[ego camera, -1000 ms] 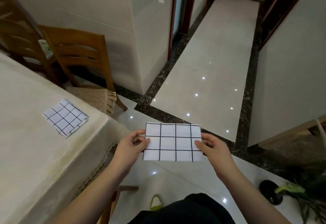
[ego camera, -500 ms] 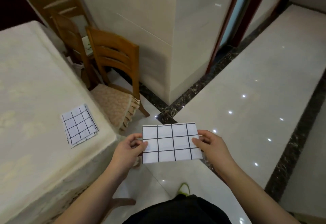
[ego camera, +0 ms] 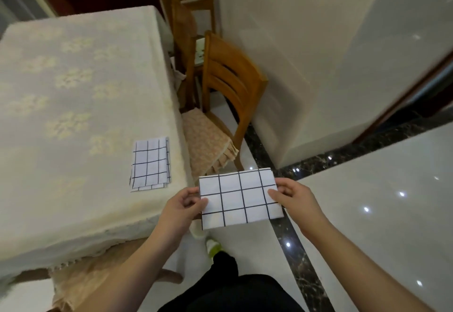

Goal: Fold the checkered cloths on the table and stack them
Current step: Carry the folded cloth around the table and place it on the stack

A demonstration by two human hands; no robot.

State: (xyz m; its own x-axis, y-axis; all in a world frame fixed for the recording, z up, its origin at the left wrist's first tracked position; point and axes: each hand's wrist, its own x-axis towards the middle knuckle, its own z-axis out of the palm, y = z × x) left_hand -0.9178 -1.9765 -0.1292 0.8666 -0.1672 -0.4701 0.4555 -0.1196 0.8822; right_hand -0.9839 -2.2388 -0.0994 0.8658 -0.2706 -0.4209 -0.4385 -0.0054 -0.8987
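I hold a folded white cloth with black grid lines (ego camera: 239, 197) flat in the air, off the table's near right corner. My left hand (ego camera: 182, 207) pinches its left edge and my right hand (ego camera: 293, 197) pinches its right edge. A second folded checkered cloth (ego camera: 150, 163) lies on the table (ego camera: 68, 105) near the right edge, to the left of the held one and a little farther away.
The table wears a cream floral cloth. A wooden chair (ego camera: 220, 105) with a cushioned seat stands by the table's right side, another behind it. A chair seat (ego camera: 98, 270) is tucked under the near edge. A white wall corner (ego camera: 306, 78) rises to the right over glossy floor.
My view has swung left toward the table, and the held cloth has come closer to the table corner. Both hands keep the same grip on it.
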